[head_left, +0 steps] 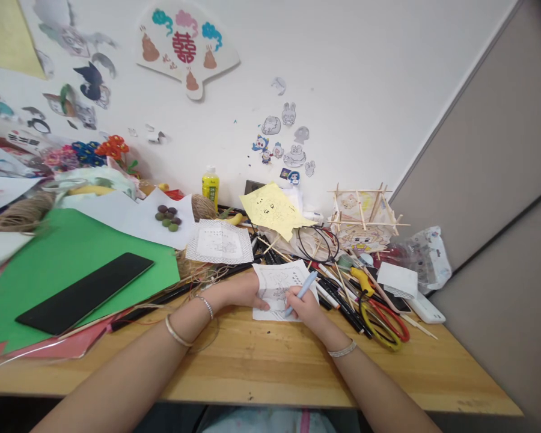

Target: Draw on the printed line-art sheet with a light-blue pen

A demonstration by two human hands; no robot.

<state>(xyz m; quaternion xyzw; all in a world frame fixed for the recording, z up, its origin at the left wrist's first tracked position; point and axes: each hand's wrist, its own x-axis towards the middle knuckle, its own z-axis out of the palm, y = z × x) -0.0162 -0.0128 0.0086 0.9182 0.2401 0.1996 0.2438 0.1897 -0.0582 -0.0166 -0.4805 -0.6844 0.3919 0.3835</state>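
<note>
A small white sheet of paper [270,275] with a line drawing lies on the wooden table in front of me. My left hand [246,291] rests on its left edge, thumb stretched over the sheet and the other fingers partly hidden. Closed round a light blue pen [307,285], my right hand [301,302] sits on the paper's lower right, with the pen's tip down at the drawing. Just behind is another drawn sheet with a patterned border [220,242]. A yellow cut-out with a face [273,209] stands farther back.
Black markers [342,304], scissors with red and yellow handles [381,325] and a stick-framed paper lantern [363,219] crowd the right. At left are green paper [103,240] and a long black flat object [85,291]. A yellow-green bottle [210,187] stands against the wall.
</note>
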